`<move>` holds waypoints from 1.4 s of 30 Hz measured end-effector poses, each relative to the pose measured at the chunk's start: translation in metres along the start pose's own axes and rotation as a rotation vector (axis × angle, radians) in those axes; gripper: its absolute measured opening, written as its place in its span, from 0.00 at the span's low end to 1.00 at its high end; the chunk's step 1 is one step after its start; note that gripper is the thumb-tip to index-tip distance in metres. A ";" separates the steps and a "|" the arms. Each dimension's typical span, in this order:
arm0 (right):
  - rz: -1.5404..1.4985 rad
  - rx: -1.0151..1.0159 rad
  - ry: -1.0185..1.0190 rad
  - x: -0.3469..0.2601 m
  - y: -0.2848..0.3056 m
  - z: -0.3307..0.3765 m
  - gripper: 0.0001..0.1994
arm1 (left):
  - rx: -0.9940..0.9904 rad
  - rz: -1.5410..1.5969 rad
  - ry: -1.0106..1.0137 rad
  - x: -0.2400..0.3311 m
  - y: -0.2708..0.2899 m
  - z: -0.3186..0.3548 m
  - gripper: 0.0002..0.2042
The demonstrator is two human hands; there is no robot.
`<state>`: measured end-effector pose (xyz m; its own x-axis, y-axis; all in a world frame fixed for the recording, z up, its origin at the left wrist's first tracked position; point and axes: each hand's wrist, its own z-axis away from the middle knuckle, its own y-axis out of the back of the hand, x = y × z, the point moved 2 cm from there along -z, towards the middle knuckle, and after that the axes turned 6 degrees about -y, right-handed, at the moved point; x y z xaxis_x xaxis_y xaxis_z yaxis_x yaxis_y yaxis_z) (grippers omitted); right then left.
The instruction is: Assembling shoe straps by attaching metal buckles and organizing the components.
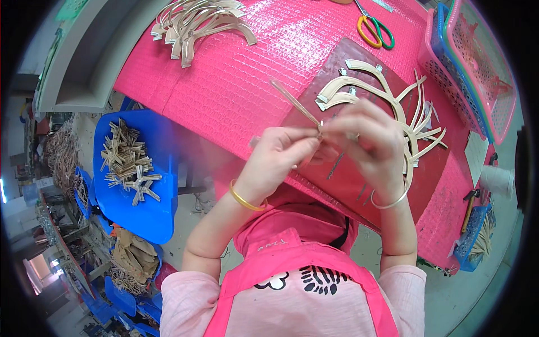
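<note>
Above the table's near edge, my left hand [281, 154] pinches a thin beige strap [295, 103] between thumb and fingers. One end of the strap sticks up and away to the left. My right hand [368, 140] is blurred by motion, its bent fingers closed on the same strap close to the left fingertips. A small pale bit shows where they meet; what it is I cannot make out. Just beyond and beside my right hand, beige strap pieces [359, 84], some with small metal buckles, lie on a dark red mat [331, 178].
More curved strap pieces [191, 31] are piled at the table's far left. Scissors [375, 31] lie at the back, near stacked plastic baskets [455, 78]. A blue tub [160, 210] of strap bundles stands left of the table. A hammer [469, 210] and thread spool [498, 181] sit right.
</note>
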<state>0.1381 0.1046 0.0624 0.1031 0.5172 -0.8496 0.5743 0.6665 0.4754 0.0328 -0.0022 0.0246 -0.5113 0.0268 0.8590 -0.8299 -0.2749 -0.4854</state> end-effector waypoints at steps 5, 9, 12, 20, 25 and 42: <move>0.379 0.113 0.499 -0.002 -0.015 0.032 0.14 | 0.048 -0.018 -0.018 0.003 -0.004 0.001 0.13; 0.418 0.161 0.526 -0.001 -0.024 0.039 0.14 | 0.100 0.010 0.011 0.000 -0.007 -0.002 0.13; 0.422 0.170 0.512 0.000 -0.025 0.042 0.14 | 0.155 0.083 -0.078 -0.001 -0.006 -0.001 0.13; 0.186 0.214 0.472 0.003 -0.023 0.041 0.15 | 0.050 -0.028 -0.142 0.006 0.001 0.002 0.14; 0.099 0.300 0.423 0.004 -0.027 0.036 0.14 | -0.015 -0.131 -0.160 0.010 0.003 0.007 0.15; 0.080 0.315 0.378 -0.005 -0.027 0.030 0.10 | 0.005 -0.333 -0.316 0.011 0.001 0.017 0.11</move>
<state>0.1460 0.0678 0.0472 -0.1110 0.7576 -0.6432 0.8001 0.4520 0.3944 0.0303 -0.0183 0.0360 -0.1232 -0.1804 0.9758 -0.9361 -0.3054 -0.1747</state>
